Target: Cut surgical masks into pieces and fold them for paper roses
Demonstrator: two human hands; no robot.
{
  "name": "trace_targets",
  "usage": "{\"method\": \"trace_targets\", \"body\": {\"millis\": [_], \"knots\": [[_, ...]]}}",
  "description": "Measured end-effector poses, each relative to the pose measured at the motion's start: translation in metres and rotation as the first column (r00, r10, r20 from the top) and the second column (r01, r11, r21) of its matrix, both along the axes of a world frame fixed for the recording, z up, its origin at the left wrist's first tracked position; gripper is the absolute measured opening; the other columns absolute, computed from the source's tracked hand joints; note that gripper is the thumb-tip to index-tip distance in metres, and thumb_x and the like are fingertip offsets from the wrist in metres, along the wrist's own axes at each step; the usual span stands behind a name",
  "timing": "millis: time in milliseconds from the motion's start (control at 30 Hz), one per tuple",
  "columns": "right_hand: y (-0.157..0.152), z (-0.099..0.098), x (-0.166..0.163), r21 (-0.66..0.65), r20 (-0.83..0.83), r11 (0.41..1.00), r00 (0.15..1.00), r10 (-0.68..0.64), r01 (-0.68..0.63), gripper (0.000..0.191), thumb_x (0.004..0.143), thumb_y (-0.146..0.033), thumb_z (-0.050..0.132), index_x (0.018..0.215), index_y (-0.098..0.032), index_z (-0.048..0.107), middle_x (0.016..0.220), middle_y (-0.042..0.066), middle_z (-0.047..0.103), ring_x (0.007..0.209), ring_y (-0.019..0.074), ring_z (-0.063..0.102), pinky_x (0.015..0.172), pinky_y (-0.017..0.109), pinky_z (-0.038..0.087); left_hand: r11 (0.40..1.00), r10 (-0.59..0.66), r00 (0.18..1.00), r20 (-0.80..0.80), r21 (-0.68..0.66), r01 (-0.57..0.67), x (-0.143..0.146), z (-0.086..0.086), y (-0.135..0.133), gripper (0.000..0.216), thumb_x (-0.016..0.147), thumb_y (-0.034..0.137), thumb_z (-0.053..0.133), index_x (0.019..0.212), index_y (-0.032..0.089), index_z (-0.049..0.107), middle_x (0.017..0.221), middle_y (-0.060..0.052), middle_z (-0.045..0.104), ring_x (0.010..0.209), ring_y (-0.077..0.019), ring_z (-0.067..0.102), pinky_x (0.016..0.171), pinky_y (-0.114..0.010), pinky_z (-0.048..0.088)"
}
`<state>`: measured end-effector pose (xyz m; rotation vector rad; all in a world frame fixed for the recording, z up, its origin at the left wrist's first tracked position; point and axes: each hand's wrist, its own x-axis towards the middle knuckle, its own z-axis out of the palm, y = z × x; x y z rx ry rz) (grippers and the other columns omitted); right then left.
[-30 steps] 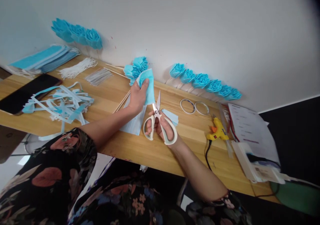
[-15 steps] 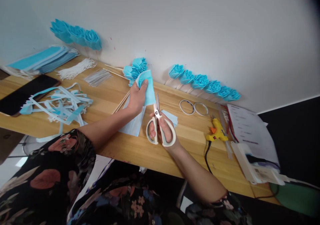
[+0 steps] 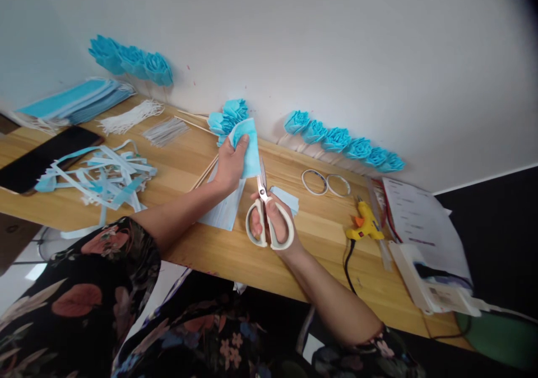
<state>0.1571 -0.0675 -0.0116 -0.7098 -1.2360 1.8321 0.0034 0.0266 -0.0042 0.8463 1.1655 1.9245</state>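
My left hand point(image 3: 229, 165) pinches the soft, floppy blue mask piece point(image 3: 249, 149) near its edge while my right hand point(image 3: 273, 221) squeezes the white scissors point(image 3: 265, 212) nearly shut.

The person wears a dark, almost black garment printed all over with flowers and leaves. On the left sleeve point(image 3: 121, 266) the print runs large: rust-red and orange leaf shapes, pale grey-green fronds and a pinkish bloom near the hem. The sleeve is short and loose, ending above the elbow, so the left forearm is bare down to the left hand point(image 3: 230, 165). The right sleeve point(image 3: 374, 350) shows the same dark cloth with smaller pink and white blossoms, and ends at about the elbow. The right hand point(image 3: 273, 221) is bare too. Across the lap the fabric carries small peach flowers and bluish sprigs.
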Motion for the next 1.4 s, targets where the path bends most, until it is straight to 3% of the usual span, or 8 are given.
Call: {"method": "trace_targets", "body": {"millis": [267,500,667,900,1100,1400], "knots": [[0.004,-0.004,0.0,-0.063,-0.087,0.991,0.99,0.111,-0.117,0.054,0.088,-0.069,0.06,0.114,-0.023,0.055,0.066,-0.004,0.06,0.049,0.0115,0.054,0.046,0.025,0.046,1.0,-0.008,0.998,-0.06,0.026,0.01,-0.002,-0.001,0.0,0.036,0.089,0.05,0.066,0.107,0.019,0.069,0.108,-0.007,0.074,0.103,-0.0206,0.067,0.095,-0.034,0.053],[0.006,0.0,0.002,-0.031,-0.089,0.978,0.975,0.203,-0.206,0.06,0.091,-0.067,0.057,0.135,-0.028,0.046,0.072,-0.003,0.062,0.055,0.0138,0.055,0.056,0.03,0.05,0.999,0.004,0.999,-0.052,0.035,-0.003,-0.002,0.001,-0.001,0.031,0.09,0.047,0.067,0.106,0.02,0.07,0.108,-0.006,0.074,0.103,-0.0203,0.068,0.098,-0.035,0.052],[0.007,0.001,0.002,-0.032,-0.083,0.982,0.98,0.183,-0.186,0.062,0.09,-0.067,0.058,0.137,-0.029,0.045,0.072,-0.002,0.064,0.054,0.0139,0.055,0.056,0.031,0.052,0.999,0.016,0.995,-0.099,0.035,-0.012,-0.003,0.002,-0.003,0.033,0.089,0.047,0.067,0.106,0.019,0.07,0.109,-0.008,0.074,0.105,-0.0213,0.068,0.1,-0.034,0.05],[0.009,0.002,0.002,-0.01,-0.131,0.986,0.978,0.161,-0.164,0.046,0.096,-0.062,0.053,0.128,-0.029,0.046,0.073,-0.001,0.064,0.058,0.0151,0.06,0.054,0.029,0.051,1.0,-0.021,0.972,-0.233,-0.015,0.018,0.004,0.002,-0.015,0.031,0.091,0.048,0.064,0.096,0.018,0.067,0.098,-0.006,0.073,0.096,-0.0219,0.067,0.095,-0.035,0.051],[0.01,0.001,0.001,-0.042,-0.09,0.996,0.993,0.074,-0.078,0.052,0.09,-0.067,0.058,0.125,-0.029,0.051,0.075,-0.002,0.064,0.057,0.0149,0.057,0.059,0.034,0.054,0.999,-0.048,0.98,-0.193,-0.014,0.046,0.009,0.003,-0.018,0.033,0.089,0.053,0.065,0.098,0.021,0.067,0.105,-0.007,0.074,0.102,-0.0231,0.066,0.1,-0.038,0.049],[0.006,0.007,-0.004,-0.021,-0.102,1.0,0.995,0.017,-0.019,0.06,0.089,-0.067,0.06,0.133,-0.029,0.047,0.067,-0.004,0.061,0.049,0.0136,0.051,0.048,0.028,0.046,0.998,-0.053,0.993,-0.103,-0.028,0.05,0.01,0.003,-0.015,0.036,0.088,0.051,0.067,0.103,0.018,0.067,0.113,-0.009,0.073,0.114,-0.0236,0.065,0.104,-0.035,0.048]]}}
